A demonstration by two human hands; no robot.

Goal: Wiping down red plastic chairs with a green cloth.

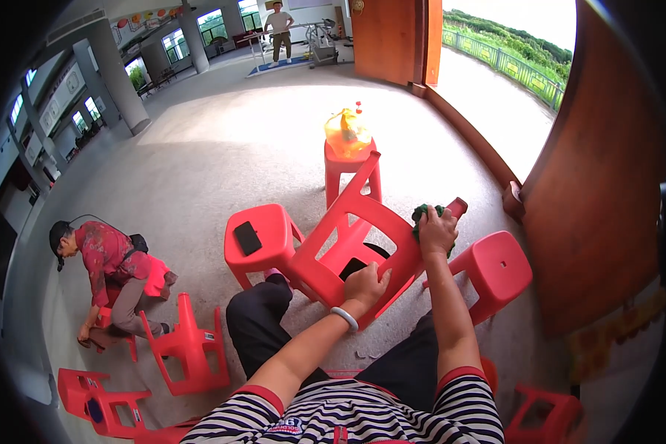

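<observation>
Head view: how does the tilted red stool (pixel 383 216) lie from your hands?

Just ahead of you, its long axis running away and rightward, leg ends farthest. Your left hand (pixel 368 287) curls around its near side, toward the seat end.

And your right?

Your right hand (pixel 438 231) closes over a bunched green cloth (pixel 419 214) against the tilted stool's right leg, so it's nearer the leg ends. How firmly either hand grips, you cannot tell.

Beside it?

One upright stool (pixel 270 229) stands just left of it.
</observation>
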